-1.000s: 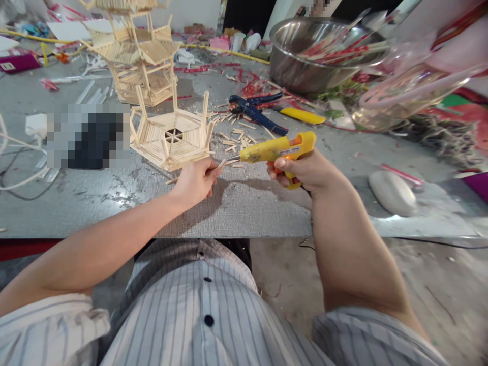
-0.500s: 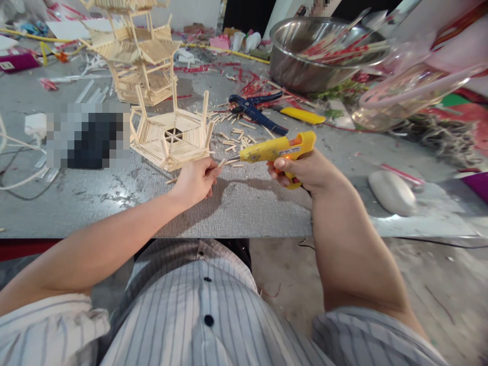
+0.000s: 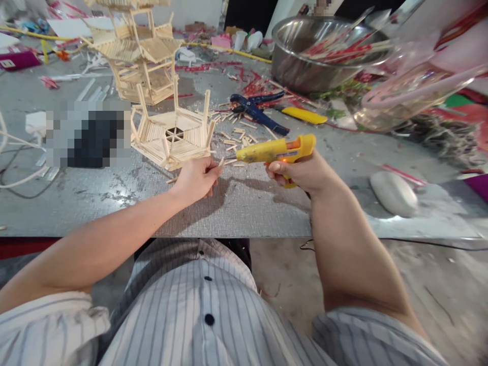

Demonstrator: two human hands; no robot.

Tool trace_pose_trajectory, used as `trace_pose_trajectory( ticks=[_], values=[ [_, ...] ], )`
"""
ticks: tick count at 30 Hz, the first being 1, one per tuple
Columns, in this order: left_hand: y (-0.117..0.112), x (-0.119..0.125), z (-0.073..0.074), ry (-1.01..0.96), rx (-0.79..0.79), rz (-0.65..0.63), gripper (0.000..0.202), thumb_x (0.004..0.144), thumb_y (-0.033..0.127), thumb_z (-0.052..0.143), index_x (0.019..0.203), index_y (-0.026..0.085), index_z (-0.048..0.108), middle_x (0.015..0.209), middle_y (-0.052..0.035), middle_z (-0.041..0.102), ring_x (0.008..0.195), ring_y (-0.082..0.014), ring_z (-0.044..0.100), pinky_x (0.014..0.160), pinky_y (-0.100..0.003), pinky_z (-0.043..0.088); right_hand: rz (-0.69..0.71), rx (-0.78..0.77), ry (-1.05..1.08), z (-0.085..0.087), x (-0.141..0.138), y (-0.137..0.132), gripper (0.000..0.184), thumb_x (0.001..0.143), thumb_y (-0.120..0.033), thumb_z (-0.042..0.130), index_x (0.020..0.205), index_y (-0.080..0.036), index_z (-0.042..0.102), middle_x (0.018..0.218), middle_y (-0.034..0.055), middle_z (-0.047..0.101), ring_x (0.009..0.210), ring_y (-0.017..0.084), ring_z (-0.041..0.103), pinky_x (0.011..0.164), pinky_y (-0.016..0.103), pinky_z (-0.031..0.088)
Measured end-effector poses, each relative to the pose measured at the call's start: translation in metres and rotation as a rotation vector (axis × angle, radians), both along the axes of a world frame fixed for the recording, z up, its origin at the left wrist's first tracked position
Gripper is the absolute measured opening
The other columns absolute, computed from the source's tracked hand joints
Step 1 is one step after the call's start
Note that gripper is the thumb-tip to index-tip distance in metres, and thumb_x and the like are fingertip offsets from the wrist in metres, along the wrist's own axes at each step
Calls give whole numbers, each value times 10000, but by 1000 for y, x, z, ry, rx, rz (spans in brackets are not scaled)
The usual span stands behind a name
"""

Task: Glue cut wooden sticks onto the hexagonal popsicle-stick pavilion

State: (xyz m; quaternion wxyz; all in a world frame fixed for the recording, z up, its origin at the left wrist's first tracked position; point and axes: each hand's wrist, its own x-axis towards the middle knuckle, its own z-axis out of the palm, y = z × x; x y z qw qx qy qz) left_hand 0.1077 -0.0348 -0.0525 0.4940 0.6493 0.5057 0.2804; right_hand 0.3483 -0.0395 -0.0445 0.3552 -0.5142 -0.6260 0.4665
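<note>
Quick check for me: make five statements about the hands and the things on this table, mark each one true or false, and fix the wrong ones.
1. The right hand holds a yellow glue gun. True.
2. The left hand grips the blue cutter. False: it pinches a short pale stick.
3. The six-sided stick frame lies to the right of the glue gun. False: it lies to the left.
4. The blue cutter lies next to a yellow-handled tool. True.
5. The metal basin stands left of the stick tower. False: it stands to the right.
</note>
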Motion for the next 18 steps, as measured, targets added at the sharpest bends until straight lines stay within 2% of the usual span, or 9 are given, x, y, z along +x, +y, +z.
trace_pose_trajectory(
  ticks=[8,13,18],
  values=[
    [-1,1,4,-9,-30,11,300,930,140,517,634,165,479,501,55,528,330,-50,492,320,-150,369,-1,24,-29,2,-2,0,401,630,-539,795,580,-237,536,501,-13,487,380,88,419,329,239,319],
    [-2,1,6,-23,-57,28,291,934,137,512,646,164,478,519,54,541,329,-43,488,320,-149,364,-34,3,-18,5,-4,-2,381,616,-495,814,587,-229,542,490,-21,493,374,80,422,319,226,326],
    [-3,1,9,-26,-76,32,295,936,122,508,645,161,475,511,57,538,322,-33,477,315,-141,342,-145,-67,-6,13,-11,-5,498,438,-532,869,580,-183,543,453,-26,511,349,61,431,317,202,334]
  ],
)
